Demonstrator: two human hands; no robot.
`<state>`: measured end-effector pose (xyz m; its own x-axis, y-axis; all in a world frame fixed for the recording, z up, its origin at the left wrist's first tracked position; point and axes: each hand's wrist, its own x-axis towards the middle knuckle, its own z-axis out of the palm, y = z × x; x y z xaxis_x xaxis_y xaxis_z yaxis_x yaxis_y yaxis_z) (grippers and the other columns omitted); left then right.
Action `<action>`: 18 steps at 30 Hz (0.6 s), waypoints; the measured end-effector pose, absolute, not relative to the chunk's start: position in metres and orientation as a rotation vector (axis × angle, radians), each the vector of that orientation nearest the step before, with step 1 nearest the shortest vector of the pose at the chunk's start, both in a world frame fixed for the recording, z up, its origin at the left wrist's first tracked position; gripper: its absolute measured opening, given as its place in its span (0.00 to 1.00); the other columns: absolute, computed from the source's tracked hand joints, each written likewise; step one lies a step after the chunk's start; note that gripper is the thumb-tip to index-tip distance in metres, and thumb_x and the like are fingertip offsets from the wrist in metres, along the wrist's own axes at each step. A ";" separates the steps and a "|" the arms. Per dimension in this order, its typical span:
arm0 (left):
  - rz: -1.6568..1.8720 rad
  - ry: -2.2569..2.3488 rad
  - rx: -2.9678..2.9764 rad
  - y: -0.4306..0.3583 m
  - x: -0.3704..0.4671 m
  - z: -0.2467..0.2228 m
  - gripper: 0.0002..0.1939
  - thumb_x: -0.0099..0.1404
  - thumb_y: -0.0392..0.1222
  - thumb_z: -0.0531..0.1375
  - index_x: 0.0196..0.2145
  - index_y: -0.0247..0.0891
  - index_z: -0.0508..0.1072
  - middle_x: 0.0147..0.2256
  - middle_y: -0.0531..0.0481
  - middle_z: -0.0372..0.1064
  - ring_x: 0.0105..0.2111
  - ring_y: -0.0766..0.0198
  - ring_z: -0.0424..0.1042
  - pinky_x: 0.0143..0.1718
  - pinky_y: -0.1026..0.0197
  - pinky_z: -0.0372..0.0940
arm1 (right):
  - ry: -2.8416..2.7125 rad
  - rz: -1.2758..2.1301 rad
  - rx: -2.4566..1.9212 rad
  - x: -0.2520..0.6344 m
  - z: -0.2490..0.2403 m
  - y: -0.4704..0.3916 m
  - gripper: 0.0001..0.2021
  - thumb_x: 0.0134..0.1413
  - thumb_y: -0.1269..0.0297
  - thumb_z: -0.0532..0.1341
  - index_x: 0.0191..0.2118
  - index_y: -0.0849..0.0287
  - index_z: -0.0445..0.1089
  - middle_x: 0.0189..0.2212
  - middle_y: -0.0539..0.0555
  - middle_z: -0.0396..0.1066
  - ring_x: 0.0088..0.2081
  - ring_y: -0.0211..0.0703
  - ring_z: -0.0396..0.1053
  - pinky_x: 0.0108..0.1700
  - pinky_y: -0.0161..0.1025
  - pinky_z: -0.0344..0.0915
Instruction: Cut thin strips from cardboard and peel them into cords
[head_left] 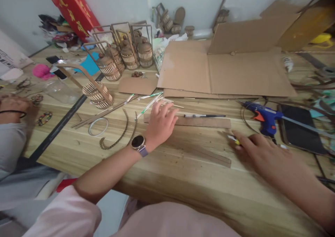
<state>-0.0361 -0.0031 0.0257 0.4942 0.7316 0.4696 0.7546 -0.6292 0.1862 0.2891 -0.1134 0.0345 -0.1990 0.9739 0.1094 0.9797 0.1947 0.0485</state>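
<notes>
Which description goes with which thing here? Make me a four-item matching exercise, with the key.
Things:
1. Glue gun
2. Pen
3. Wristwatch
4. Right hand

Descriptions:
A. Worn at the wrist of the left hand
B. Holding a small tool with some yellow on it
C. Blue, with an orange trigger
D. Lying lengthwise along a brown strip

Pairs: 1-C, 2-D, 3-A, 4-B

A narrow brown cardboard strip (204, 122) lies flat on the table (167, 170); a small silver-and-yellow cutter (233, 139) slants near its right end.
</notes>
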 end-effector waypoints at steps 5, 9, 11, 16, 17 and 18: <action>-0.502 -1.096 -2.899 -0.030 -0.050 0.031 0.11 0.75 0.41 0.56 0.42 0.34 0.77 0.48 0.41 0.74 0.52 0.49 0.66 0.53 0.46 0.68 | -2.525 -0.475 -1.947 0.266 0.029 -0.104 0.22 0.68 0.64 0.51 0.60 0.67 0.70 0.43 0.72 0.75 0.40 0.61 0.73 0.38 0.51 0.67; -0.551 -1.046 -3.060 -0.037 -0.056 0.023 0.17 0.78 0.43 0.51 0.41 0.35 0.78 0.41 0.43 0.75 0.44 0.56 0.69 0.48 0.53 0.69 | -2.488 -0.272 -1.647 0.251 0.015 -0.117 0.21 0.70 0.56 0.50 0.58 0.57 0.72 0.47 0.63 0.77 0.44 0.54 0.74 0.44 0.50 0.70; -0.625 -1.048 -3.100 -0.038 -0.059 0.021 0.20 0.79 0.44 0.48 0.41 0.35 0.78 0.39 0.44 0.75 0.41 0.59 0.69 0.46 0.55 0.69 | -2.502 -0.135 -1.481 0.240 0.011 -0.122 0.19 0.70 0.54 0.51 0.53 0.55 0.75 0.44 0.59 0.77 0.43 0.51 0.74 0.43 0.47 0.70; -0.636 -0.834 -3.025 -0.047 -0.071 0.021 0.21 0.79 0.48 0.50 0.38 0.34 0.77 0.36 0.45 0.74 0.37 0.58 0.67 0.40 0.57 0.66 | -2.475 0.050 -1.408 0.225 0.018 -0.121 0.12 0.68 0.60 0.55 0.35 0.55 0.73 0.30 0.54 0.73 0.33 0.45 0.71 0.36 0.42 0.67; -0.617 -0.785 -3.008 -0.050 -0.073 0.023 0.20 0.78 0.48 0.51 0.37 0.34 0.76 0.35 0.45 0.73 0.36 0.59 0.67 0.38 0.57 0.66 | -2.463 0.083 -1.407 0.225 0.021 -0.121 0.13 0.68 0.60 0.55 0.33 0.55 0.72 0.29 0.53 0.72 0.32 0.45 0.71 0.35 0.41 0.67; -0.591 -0.759 -2.991 -0.054 -0.076 0.024 0.19 0.78 0.48 0.52 0.36 0.34 0.76 0.34 0.46 0.72 0.35 0.59 0.66 0.37 0.57 0.65 | -2.455 0.100 -1.407 0.225 0.023 -0.122 0.13 0.68 0.60 0.55 0.31 0.55 0.71 0.29 0.53 0.71 0.32 0.44 0.70 0.35 0.40 0.67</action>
<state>-0.0761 -0.0544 0.0243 0.8125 0.4603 0.3577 0.4601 -0.8832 0.0912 0.2245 -0.1215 0.0230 -0.4700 0.8520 0.2306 0.8304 0.5154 -0.2117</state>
